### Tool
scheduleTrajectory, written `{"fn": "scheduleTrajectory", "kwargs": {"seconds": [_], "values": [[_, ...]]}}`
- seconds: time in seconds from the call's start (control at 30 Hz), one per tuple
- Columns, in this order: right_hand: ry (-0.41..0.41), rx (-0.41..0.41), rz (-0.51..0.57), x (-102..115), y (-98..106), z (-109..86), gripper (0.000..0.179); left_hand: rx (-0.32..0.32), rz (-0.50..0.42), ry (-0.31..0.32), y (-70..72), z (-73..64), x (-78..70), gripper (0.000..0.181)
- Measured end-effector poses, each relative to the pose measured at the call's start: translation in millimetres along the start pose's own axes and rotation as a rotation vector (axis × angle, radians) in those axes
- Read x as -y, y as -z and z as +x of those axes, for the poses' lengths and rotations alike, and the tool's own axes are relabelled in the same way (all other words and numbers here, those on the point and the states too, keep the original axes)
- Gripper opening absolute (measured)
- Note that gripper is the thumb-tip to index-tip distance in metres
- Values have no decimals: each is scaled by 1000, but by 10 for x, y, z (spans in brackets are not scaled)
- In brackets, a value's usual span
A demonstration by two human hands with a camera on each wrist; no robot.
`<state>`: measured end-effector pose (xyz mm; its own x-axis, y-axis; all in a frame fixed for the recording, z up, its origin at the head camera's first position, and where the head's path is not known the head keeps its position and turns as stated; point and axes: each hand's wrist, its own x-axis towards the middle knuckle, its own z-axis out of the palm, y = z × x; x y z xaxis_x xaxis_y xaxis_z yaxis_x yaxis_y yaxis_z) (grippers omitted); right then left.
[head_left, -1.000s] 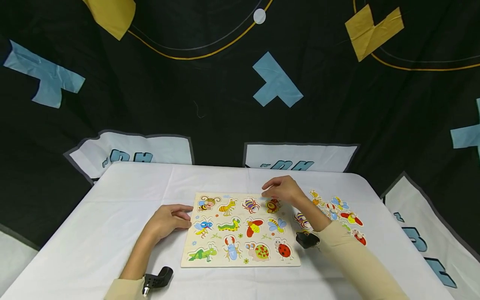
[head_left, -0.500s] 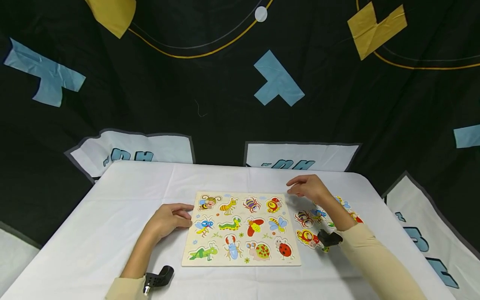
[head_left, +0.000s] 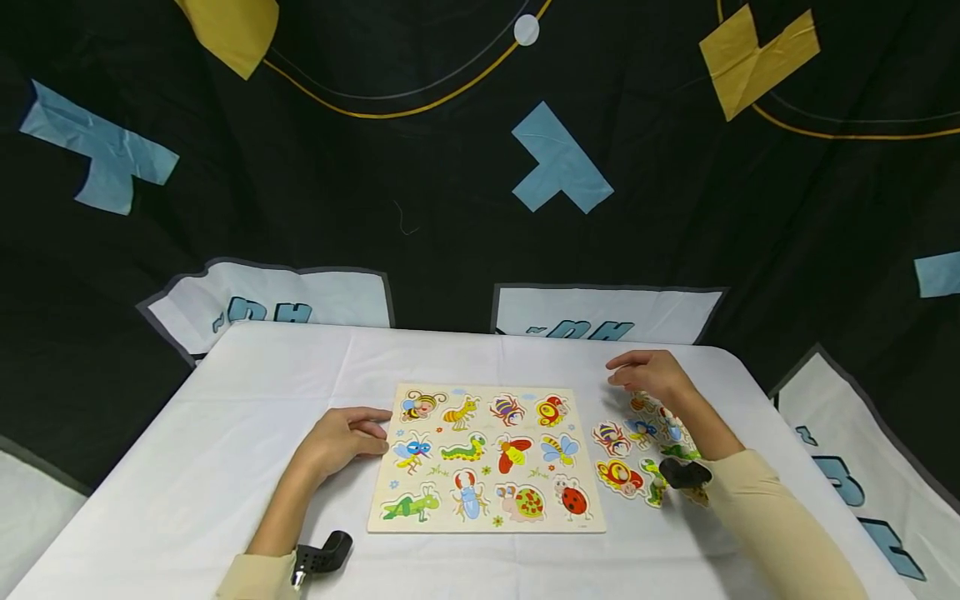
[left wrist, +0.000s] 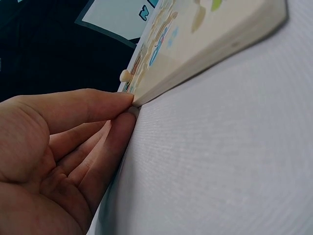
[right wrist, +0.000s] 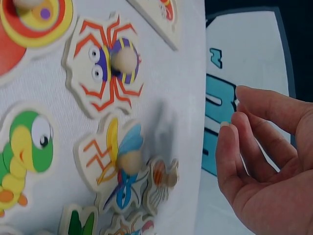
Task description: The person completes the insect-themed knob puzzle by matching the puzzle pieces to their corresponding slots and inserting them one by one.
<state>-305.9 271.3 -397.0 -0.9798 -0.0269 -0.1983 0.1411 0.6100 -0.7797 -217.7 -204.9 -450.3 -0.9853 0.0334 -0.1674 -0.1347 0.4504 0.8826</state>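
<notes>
A wooden insect puzzle board [head_left: 487, 496] lies flat in the middle of the white table. My left hand [head_left: 333, 442] rests at its left side; in the left wrist view its fingertips [left wrist: 124, 102] touch the board's edge. A small round knob [left wrist: 125, 76] stands up from the board beyond them. My right hand [head_left: 651, 372] hovers at the far side of the loose pieces, fingers loosely bent and holding nothing. In the right wrist view, a spider piece [right wrist: 100, 56], a mosquito-like piece [right wrist: 110, 156] and a green caterpillar piece [right wrist: 29, 147] lie near it, the first two with visible wooden knobs.
Several loose insect pieces lie right of the board, some hidden under my right forearm, among them a red-and-yellow piece [head_left: 619, 477]. White cloth covers the table [head_left: 285, 367]. A black curtain [head_left: 450, 242] with taped shapes hangs behind it.
My right hand has moved right, from over the board's far right corner to beside the loose pieces, uncovering some nearer ones. My left hand stays at the board's left edge.
</notes>
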Motion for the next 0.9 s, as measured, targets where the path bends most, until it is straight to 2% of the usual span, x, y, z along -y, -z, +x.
{"fn": "scheduleTrajectory", "kwargs": {"seconds": [0.3, 0.9], "values": [[-32, 11, -39, -141, 143, 28, 44, -12, 26, 3, -18, -6, 18, 53], [-85, 6, -25, -366, 211, 71, 44, -28, 52, 0, -5, -13, -4, 52]]}}
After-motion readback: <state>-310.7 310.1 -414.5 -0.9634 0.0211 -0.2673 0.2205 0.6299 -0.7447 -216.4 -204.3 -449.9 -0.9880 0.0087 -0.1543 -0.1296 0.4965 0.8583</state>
